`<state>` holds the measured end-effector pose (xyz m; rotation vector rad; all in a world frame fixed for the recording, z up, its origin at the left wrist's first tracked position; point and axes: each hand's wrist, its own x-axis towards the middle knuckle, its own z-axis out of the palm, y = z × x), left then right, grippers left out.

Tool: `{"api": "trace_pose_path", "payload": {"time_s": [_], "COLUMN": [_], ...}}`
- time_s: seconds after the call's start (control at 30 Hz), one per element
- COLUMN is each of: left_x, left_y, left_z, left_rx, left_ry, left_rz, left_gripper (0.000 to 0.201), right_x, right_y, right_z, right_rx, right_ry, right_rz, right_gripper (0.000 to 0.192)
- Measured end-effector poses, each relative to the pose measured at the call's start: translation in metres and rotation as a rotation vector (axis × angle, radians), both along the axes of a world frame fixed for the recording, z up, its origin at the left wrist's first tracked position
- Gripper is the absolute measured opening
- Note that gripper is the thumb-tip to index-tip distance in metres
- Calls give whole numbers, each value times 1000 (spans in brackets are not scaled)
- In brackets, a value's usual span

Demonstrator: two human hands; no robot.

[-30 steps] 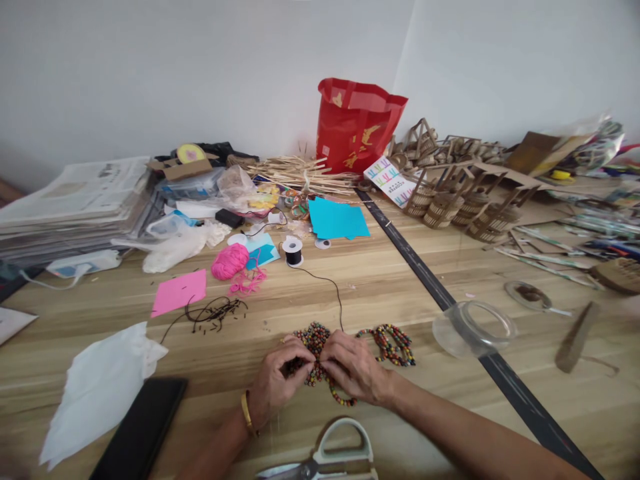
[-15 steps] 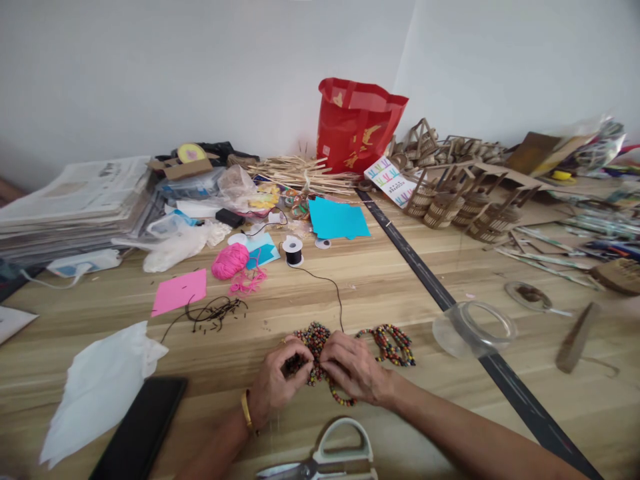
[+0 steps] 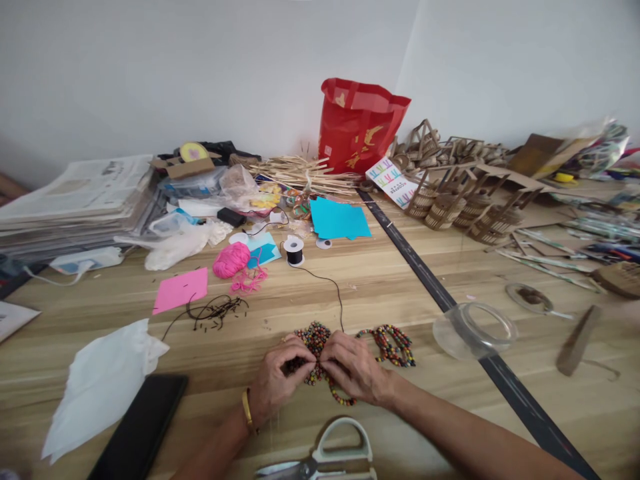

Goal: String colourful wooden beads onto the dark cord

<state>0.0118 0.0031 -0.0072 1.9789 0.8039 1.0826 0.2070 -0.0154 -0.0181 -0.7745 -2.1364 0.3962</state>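
Over a pile of small multicoloured beads [image 3: 316,337], my left hand [image 3: 285,365] is closed in a pinch, fingertips together. My right hand [image 3: 356,368] pinches just beside it, the two sets of fingertips almost touching. A string of beads [image 3: 343,399] curves out from below my right hand's fingers, and its looped part [image 3: 395,345] lies to the right. Whatever is between my left fingertips is too small to make out. Black cord [image 3: 337,293] runs from a spool [image 3: 293,251] down to behind my right hand.
White-handled scissors [image 3: 345,447] lie in front of my wrists. To the left are a black phone [image 3: 140,427], white tissue [image 3: 100,387] and black cord scraps [image 3: 217,312]. A clear plastic ring [image 3: 450,333] sits to the right. Pink yarn [image 3: 231,260] and a red bag [image 3: 357,127] are farther back.
Both hands keep nearly the same place over the beads. My left fingertips have come slightly closer to the right ones. The view has shifted very little.
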Motion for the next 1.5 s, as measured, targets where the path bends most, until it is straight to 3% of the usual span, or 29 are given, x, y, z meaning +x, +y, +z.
{"api": "trace_pose_path", "payload": {"time_s": [1.0, 1.5], "left_x": [0, -2], "left_y": [-2, 1], "left_z": [4, 0], "left_rx": [-7, -37], "left_ry": [98, 8], "left_rz": [-6, 51], "left_gripper": [12, 12], "right_x": [0, 2], "right_y": [0, 1], "right_z": [1, -1], "right_rx": [25, -51], "right_ry": [-16, 28], "right_rz": [-8, -31], "right_gripper": [13, 14]}}
